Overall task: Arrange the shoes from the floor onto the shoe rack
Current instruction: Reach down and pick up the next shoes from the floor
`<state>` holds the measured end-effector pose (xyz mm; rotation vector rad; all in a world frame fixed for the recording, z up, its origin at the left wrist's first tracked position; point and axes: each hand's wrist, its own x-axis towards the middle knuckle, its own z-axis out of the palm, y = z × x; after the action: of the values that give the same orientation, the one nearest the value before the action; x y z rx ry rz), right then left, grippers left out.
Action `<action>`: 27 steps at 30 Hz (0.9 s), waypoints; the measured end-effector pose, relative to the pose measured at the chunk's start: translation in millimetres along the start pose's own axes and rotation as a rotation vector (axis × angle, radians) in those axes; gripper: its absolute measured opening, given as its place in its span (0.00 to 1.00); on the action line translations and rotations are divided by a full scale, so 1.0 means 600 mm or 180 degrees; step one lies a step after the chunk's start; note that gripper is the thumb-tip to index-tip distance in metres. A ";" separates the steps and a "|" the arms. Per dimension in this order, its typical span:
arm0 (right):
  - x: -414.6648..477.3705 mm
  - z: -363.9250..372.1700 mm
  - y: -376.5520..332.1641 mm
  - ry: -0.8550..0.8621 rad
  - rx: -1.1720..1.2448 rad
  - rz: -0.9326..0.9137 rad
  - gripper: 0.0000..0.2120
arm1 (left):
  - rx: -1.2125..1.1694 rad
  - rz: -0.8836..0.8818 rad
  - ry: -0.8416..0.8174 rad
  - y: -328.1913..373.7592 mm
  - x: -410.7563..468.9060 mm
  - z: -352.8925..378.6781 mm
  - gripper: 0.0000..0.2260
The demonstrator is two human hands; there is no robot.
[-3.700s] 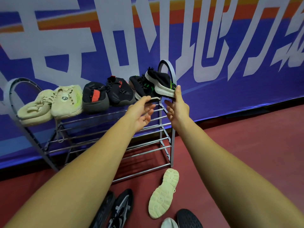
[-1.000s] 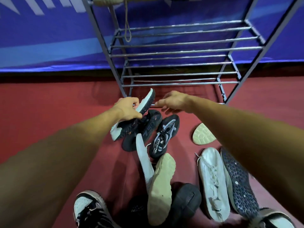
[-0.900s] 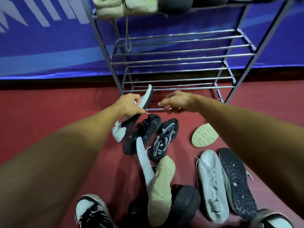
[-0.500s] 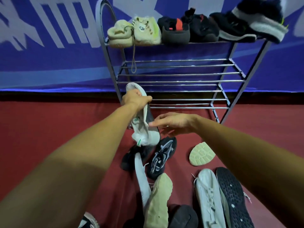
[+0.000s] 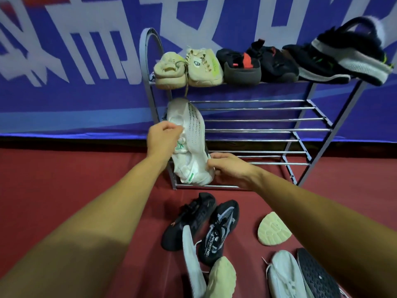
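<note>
Both arms are extended toward the left end of the metal shoe rack, where a white sneaker is held between the hands. The left hand is curled around its middle, and its lower end is pinched by the right hand. The sneaker, pale mesh with small green marks, is seen tilted nearly upright before the lower shelves, beneath the top-shelf shoes and above other shoes scattered on the red floor.

White shoe with green marks; grey rack; red floor.
</note>
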<state>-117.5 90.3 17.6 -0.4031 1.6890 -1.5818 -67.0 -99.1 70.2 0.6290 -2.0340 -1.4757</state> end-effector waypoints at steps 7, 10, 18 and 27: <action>0.058 0.024 -0.032 0.0557 0.0257 -0.0250 0.07 | -0.0171 -0.1228 -0.0689 -0.070 0.005 -0.039 0.11; 0.085 0.033 -0.038 0.0569 0.0579 -0.0326 0.13 | -0.0647 -0.1799 -0.1159 -0.084 0.010 -0.044 0.13; 0.118 0.051 -0.038 0.0777 0.0762 -0.0363 0.14 | -0.1330 -0.1869 -0.1307 -0.092 0.027 -0.025 0.17; 0.162 0.055 -0.030 0.1010 0.0781 -0.0560 0.16 | -0.1856 -0.1880 -0.0595 -0.084 0.029 0.016 0.07</action>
<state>-162.3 -3.2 6.5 -0.1854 1.6958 -2.0438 -83.6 -118.5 22.3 0.9006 -1.4612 -2.4170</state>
